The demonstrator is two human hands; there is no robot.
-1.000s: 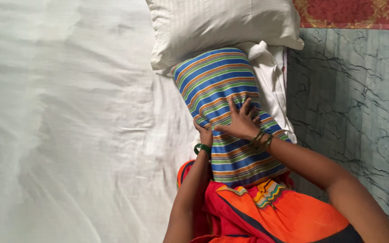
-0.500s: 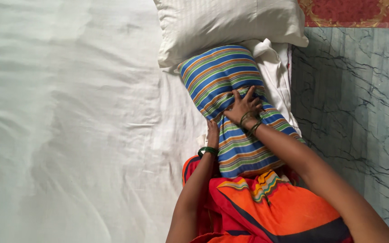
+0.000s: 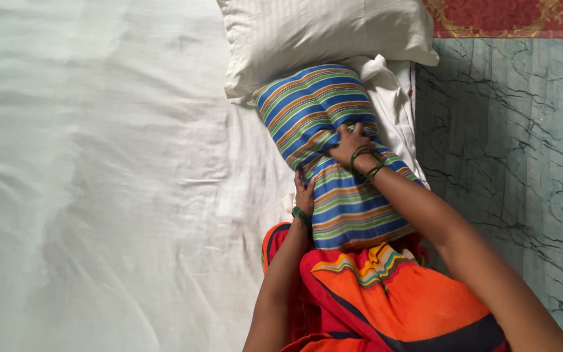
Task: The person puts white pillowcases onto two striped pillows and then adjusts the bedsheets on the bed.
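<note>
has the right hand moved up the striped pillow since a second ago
Yes. The right hand has slid up the striped pillow, closer to the white pillow at the head of the bed.
</note>
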